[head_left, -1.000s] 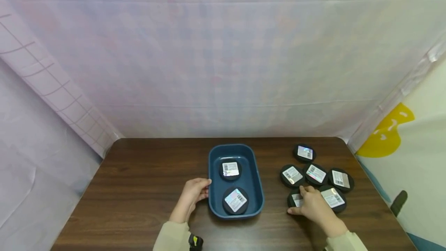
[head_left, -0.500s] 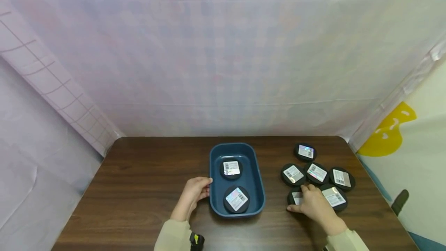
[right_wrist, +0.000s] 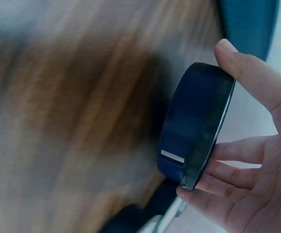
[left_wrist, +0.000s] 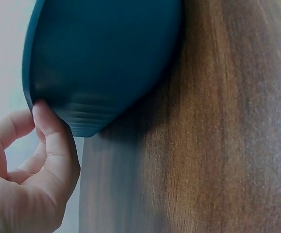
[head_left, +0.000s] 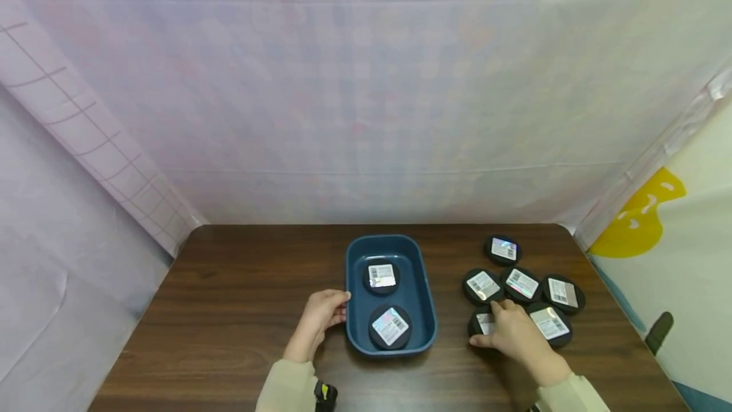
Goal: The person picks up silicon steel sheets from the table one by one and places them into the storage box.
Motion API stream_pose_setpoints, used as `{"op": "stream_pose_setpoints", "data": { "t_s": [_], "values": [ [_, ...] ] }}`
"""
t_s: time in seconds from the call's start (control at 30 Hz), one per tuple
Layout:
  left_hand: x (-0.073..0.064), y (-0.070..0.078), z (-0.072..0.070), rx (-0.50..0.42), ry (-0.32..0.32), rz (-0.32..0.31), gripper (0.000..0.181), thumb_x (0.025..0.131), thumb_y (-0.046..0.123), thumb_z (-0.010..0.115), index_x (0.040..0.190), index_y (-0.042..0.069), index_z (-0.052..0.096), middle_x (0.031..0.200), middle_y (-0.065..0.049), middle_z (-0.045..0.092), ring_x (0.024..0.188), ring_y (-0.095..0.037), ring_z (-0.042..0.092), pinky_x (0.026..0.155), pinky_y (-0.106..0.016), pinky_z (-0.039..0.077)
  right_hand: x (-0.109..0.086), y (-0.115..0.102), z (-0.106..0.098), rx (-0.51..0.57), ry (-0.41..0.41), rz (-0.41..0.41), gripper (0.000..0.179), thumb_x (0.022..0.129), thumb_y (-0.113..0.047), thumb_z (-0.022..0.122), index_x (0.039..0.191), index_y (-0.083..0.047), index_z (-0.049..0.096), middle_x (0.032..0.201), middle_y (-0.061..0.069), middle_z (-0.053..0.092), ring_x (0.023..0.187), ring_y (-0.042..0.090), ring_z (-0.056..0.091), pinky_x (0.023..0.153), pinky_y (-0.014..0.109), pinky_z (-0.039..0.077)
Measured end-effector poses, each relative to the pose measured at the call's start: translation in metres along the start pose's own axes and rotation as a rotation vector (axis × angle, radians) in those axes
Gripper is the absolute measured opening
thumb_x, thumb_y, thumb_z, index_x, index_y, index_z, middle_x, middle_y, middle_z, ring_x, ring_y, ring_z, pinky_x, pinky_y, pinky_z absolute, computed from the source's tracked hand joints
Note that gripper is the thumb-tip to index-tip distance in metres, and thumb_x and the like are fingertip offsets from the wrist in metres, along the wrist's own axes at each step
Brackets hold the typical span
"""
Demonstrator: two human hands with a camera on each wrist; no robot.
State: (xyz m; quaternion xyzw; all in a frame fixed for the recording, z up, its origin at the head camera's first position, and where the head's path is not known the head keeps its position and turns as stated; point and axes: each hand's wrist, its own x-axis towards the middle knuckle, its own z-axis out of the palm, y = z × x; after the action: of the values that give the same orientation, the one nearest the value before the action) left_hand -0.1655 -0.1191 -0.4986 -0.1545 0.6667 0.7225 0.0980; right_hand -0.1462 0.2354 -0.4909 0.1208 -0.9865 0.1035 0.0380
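Observation:
My left hand [head_left: 321, 320] pinches the left rim of a blue rectangular tray [head_left: 410, 291]. In the left wrist view, the thumb [left_wrist: 50, 126] lies against the tray's outer wall [left_wrist: 106, 58]. Two round black containers with white barcode labels lie in the tray, one towards the back [head_left: 380, 288] and one at the front [head_left: 390, 327]. To the right, my right hand [head_left: 515, 332] grips another round black container [head_left: 483, 324] by its edge, covering part of its label. The right wrist view shows this container [right_wrist: 193, 126] side-on between thumb and fingers.
Several more such containers lie around the right hand, among them one at the back [head_left: 503, 250], one at the right [head_left: 563, 293] and one beside the hand [head_left: 551, 324]. All rest on a brown wooden table [head_left: 257, 272]. A pale cloth backdrop [head_left: 366, 113] hangs behind it.
The gripped container has shifted slightly left relative to its neighbours, with the right hand on it. The left hand keeps its hold on the tray; the head view has shifted a little.

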Motion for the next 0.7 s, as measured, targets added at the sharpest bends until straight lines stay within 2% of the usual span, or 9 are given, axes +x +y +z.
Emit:
{"op": "stream_pose_setpoints", "data": {
  "t_s": [0.2, 0.43, 0.7],
  "values": [
    [0.001, 0.000, 0.001, -0.007, -0.005, 0.006, 0.030, 0.084, 0.006, 0.060, 0.101, -0.017, 0.055, 0.068, -0.008, 0.054, 0.058, -0.011, 0.052, 0.052, -0.021, 0.049, 0.005, -0.008, -0.011, -0.010, 0.036, -0.027, 0.082, 0.054, -0.049, 0.083, 0.103, 0.014, 0.060, 0.092, 0.024, 0.060, 0.085, 0.041, 0.057, 0.073, 0.052, 0.049],
    [0.002, 0.000, 0.002, -0.011, -0.012, 0.003, 0.029, 0.084, 0.006, 0.059, 0.101, -0.017, 0.055, 0.068, -0.007, 0.054, 0.058, -0.012, 0.052, 0.053, -0.021, 0.050, 0.008, -0.016, -0.019, -0.025, 0.016, -0.022, 0.082, 0.054, -0.049, 0.083, 0.104, 0.011, 0.060, 0.095, 0.025, 0.060, 0.087, 0.042, 0.057, 0.074, 0.053, 0.049],
    [-0.002, 0.000, 0.001, -0.005, -0.005, 0.032, 0.024, 0.084, 0.006, 0.060, 0.096, -0.014, 0.056, 0.068, -0.008, 0.054, 0.057, -0.012, 0.052, 0.052, -0.021, 0.049, 0.010, -0.027, -0.027, -0.029, 0.000, -0.064, 0.085, 0.053, -0.051, 0.082, 0.107, 0.012, 0.060, 0.097, 0.024, 0.060, 0.088, 0.041, 0.058, 0.074, 0.050, 0.049]
  ]
}}
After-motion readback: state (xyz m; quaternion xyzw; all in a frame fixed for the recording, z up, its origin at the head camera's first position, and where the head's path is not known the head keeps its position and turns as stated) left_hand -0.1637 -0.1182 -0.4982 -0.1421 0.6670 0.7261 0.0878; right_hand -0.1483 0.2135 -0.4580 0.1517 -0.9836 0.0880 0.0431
